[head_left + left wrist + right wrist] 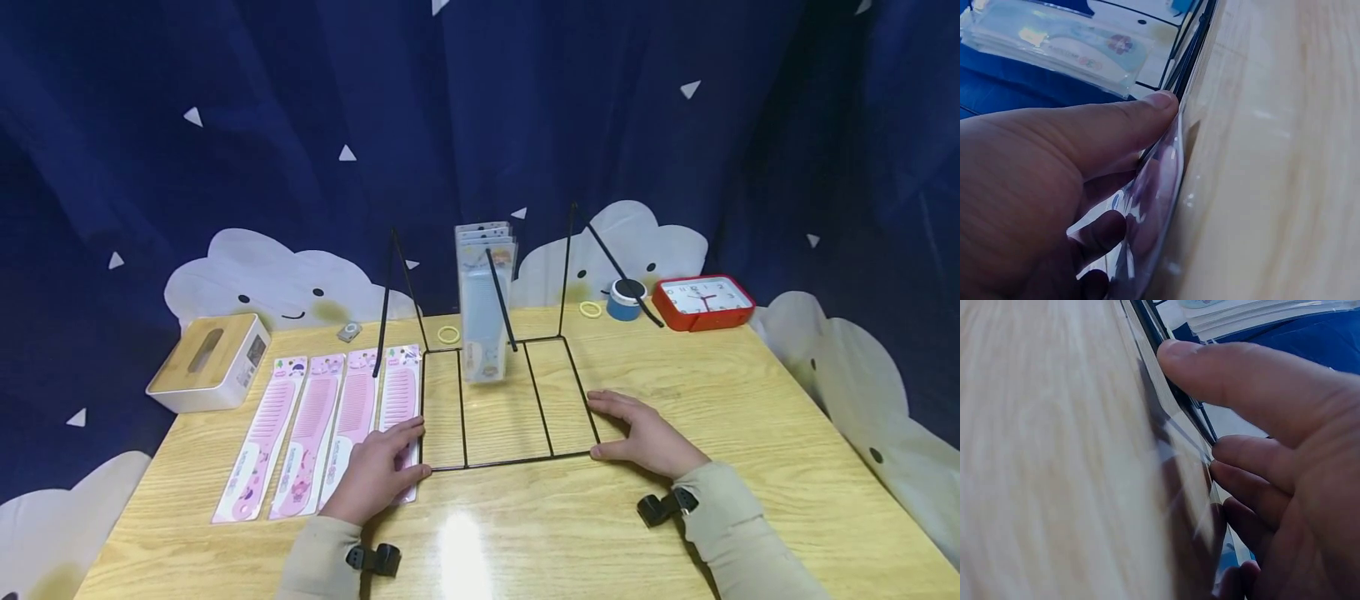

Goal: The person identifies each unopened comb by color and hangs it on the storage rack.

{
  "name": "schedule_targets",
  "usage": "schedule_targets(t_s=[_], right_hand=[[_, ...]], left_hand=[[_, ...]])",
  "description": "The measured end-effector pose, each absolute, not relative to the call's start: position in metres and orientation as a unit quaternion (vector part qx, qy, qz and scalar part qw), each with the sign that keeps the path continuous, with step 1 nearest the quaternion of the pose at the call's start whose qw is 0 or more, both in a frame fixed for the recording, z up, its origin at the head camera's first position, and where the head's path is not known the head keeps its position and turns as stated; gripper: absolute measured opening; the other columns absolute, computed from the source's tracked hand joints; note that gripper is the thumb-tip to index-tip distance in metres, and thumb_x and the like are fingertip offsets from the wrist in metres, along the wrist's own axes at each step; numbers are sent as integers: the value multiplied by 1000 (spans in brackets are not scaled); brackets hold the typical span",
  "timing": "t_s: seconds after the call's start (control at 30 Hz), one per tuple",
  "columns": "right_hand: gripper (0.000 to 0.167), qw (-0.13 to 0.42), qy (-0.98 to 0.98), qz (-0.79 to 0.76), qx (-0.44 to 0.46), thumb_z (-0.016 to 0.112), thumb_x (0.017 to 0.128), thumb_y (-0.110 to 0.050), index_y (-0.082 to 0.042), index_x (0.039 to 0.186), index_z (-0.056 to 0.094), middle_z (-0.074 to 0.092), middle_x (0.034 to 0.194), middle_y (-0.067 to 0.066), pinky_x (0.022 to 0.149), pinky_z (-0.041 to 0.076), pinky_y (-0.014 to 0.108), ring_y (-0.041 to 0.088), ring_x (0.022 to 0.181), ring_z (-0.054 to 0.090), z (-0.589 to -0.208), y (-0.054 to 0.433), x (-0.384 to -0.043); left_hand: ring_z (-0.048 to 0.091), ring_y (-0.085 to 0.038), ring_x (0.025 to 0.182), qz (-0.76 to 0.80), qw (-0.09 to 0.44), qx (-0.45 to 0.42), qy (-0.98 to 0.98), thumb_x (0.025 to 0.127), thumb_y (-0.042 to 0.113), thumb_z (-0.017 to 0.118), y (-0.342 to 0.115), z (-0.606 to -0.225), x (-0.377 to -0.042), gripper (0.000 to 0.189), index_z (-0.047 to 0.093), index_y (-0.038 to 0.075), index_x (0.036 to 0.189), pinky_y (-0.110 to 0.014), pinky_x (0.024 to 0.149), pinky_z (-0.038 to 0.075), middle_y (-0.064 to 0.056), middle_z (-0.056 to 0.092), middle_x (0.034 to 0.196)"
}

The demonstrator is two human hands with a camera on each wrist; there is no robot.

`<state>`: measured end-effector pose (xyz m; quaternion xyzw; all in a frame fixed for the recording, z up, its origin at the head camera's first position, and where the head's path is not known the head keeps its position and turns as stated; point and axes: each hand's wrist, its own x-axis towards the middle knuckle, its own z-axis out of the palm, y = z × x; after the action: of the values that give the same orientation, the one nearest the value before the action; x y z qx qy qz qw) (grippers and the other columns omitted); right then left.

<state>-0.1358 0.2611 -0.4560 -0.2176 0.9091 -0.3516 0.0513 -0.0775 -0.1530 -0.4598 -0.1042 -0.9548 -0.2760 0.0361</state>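
From far away I rest the left hand [375,477], its fingers relaxed, against the left side of the black wire rack [462,408], which stands between both hands. My right hand [647,435], also loosely open, touches its right side. Blue comb packs [480,333] hang ahead; pink comb packs [303,442] lie left.

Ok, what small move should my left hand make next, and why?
Probably move your left hand from the wire rack to the nearest pink comb pack: the left hook is bare, while blue comb packs hang on the middle hook.
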Motion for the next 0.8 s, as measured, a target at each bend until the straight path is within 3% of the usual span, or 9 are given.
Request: schedule_targets(t_s=[0.23,0.47,0.6,0.8], right_hand=[[84,39,907,-356,-221,88,75,-36,-3,144,52,48,149,20,111,29,60,43,139,39,-457,261,-137],[82,33,908,-349,-230,87,76,-36,-3,143,54,48,150,17,112,30,59,41,140,39,-458,261,-137],[83,35,910,-346,-224,88,76,-38,-4,144,53,48,150,17,111,30,61,42,140,38,-459,264,-136],[82,37,907,-351,-230,87,76,-39,-4,143,54,49,149,17,111,30,60,42,139,39,-462,263,-138]], left_hand=[[58,-27,114,-280,30,-105,-954,81,29,84,-151,-455,-77,58,66,9,132,-47,92,41,2,57,145],[61,-32,117,-334,29,-112,-935,86,19,80,-158,-441,-84,53,64,6,134,-51,103,44,-8,64,135],[63,-24,101,-373,12,-92,-923,91,19,75,-169,-433,-101,47,63,7,135,-42,88,52,-8,65,129],[55,-20,80,-392,-17,-17,-920,96,25,69,-194,-428,-135,44,61,10,137,-34,63,47,-11,65,103]])
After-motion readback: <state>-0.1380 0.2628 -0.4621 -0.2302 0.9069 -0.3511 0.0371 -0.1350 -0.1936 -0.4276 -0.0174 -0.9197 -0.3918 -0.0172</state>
